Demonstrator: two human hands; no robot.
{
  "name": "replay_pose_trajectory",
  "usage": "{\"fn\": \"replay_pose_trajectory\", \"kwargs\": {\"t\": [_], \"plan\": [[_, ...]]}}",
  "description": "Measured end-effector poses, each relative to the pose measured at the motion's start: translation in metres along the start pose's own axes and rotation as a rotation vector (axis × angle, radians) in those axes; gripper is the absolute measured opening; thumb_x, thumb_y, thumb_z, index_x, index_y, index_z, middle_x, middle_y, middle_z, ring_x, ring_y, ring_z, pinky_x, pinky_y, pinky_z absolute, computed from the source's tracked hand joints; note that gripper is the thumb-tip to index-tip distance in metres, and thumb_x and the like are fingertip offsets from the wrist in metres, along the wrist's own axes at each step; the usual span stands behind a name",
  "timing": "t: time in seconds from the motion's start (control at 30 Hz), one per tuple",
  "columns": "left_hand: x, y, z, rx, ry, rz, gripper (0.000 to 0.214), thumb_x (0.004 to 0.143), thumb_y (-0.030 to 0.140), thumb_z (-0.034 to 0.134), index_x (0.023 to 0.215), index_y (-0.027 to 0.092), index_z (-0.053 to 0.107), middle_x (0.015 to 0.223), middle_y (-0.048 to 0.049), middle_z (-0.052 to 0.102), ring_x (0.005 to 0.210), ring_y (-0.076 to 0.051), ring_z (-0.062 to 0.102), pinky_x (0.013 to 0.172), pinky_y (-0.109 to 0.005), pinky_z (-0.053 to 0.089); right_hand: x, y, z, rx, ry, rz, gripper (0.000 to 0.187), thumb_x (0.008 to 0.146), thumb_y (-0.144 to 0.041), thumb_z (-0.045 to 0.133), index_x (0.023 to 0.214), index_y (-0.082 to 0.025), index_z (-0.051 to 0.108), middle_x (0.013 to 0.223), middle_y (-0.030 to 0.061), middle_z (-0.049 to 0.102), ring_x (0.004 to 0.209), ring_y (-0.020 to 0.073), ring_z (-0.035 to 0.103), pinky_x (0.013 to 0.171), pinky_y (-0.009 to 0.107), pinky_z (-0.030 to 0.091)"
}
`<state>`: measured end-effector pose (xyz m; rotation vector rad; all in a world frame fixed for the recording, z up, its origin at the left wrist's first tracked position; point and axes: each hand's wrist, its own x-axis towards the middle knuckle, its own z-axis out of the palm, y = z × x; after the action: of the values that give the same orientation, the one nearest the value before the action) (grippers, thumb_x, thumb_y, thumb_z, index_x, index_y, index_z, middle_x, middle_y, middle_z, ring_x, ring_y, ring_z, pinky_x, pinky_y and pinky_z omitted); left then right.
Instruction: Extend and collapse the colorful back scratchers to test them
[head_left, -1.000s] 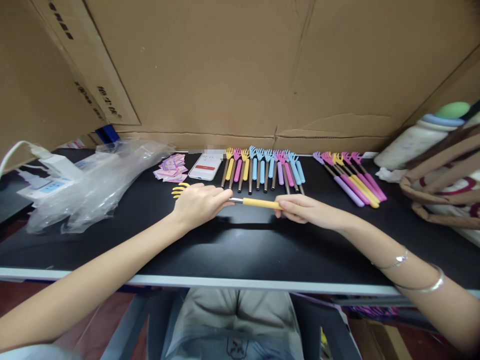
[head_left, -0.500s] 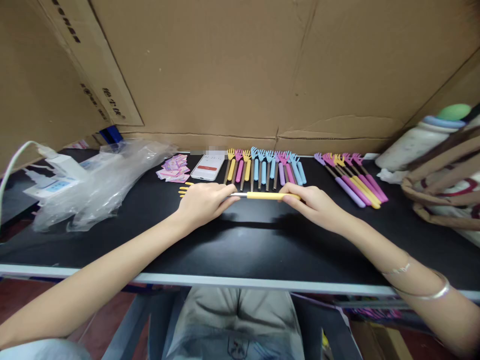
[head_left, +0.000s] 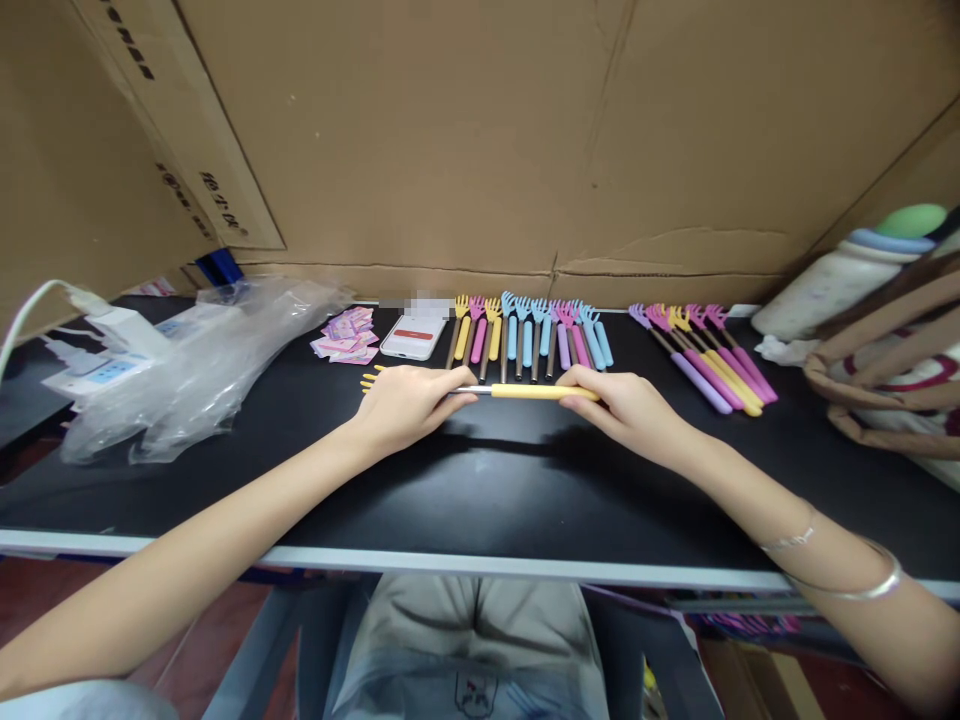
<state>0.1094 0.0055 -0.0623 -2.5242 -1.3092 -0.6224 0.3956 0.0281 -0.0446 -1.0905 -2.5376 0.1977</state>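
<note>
Both of my hands hold one yellow back scratcher [head_left: 525, 391] level above the black table [head_left: 480, 480]. My left hand [head_left: 409, 402] is closed round its metal shaft, and the yellow claw end sticks out past the hand on the left. My right hand [head_left: 626, 405] is closed on the end of the yellow handle. Just behind lies a row of several scratchers [head_left: 529, 335] in yellow, pink and blue. A second group of scratchers [head_left: 705, 355], purple, pink and yellow, lies to the right.
A white phone [head_left: 412, 335] and small pink packets [head_left: 345, 335] lie at the back left. Crumpled clear plastic bags [head_left: 195, 360] and a white power strip [head_left: 105, 350] sit far left. A bag with brown straps [head_left: 885, 380] and a bottle [head_left: 840, 280] stand at the right. Cardboard [head_left: 480, 140] walls the back.
My right hand slid along the yellow handle toward its right end and moved slightly away from me. The scratcher rose a little toward the row behind. My left hand barely moved.
</note>
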Motion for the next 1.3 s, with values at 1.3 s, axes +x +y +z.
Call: {"fn": "replay_pose_trajectory", "kwargs": {"t": [1.3], "plan": [[0.0040, -0.0016, -0.0018, -0.258, -0.271, -0.079, 0.033, 0.098, 0.042, 0.032, 0.106, 0.029, 0.062, 0.086, 0.0035, 0.070, 0.072, -0.014, 0.064, 0.058, -0.020, 0.035, -0.0026, -0.0025, -0.0015, -0.249, 0.134, -0.106, 0.035, 0.094, -0.048, 0.041, 0.093, -0.022, 0.063, 0.079, 0.0021, 0.071, 0.061, 0.0124, 0.062, 0.057, 0.023, 0.037]]}}
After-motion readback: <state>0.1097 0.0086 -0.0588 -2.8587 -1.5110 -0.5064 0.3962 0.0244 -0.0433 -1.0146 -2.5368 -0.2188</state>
